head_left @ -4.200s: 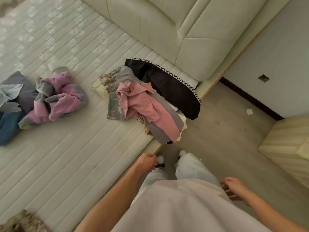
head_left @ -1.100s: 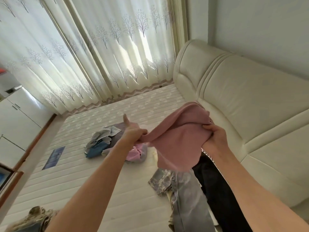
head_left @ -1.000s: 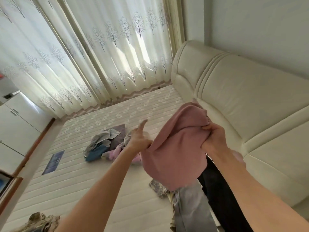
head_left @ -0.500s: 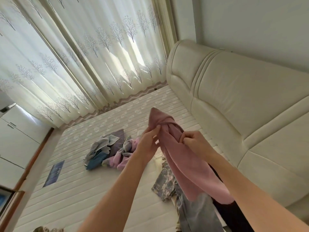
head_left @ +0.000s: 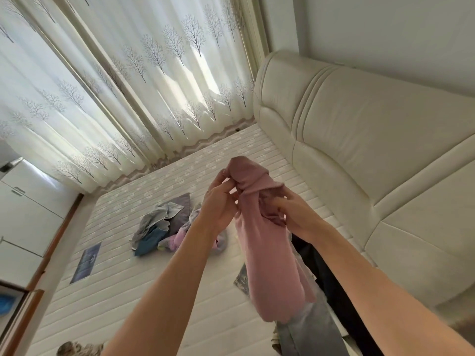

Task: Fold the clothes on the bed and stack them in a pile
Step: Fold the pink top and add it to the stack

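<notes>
I hold a pink garment up in the air above the bed. My left hand pinches its bunched top edge. My right hand grips the cloth a little lower on the right side. The rest of the garment hangs down in a long narrow drape. Below it lie a grey piece, a black garment and a patterned grey one at the bed's near right edge. Farther back on the mattress sits a loose heap of grey, blue and pink clothes.
A cream padded headboard runs along the right. White tree-print curtains hang behind the bed. White cabinets stand at the left. A camouflage-patterned cloth shows at the bottom left edge.
Over four seconds I lifted the pink garment off the near pile. In the last second my hands came together at its top, and the cloth went from spread wide to hanging narrow.
</notes>
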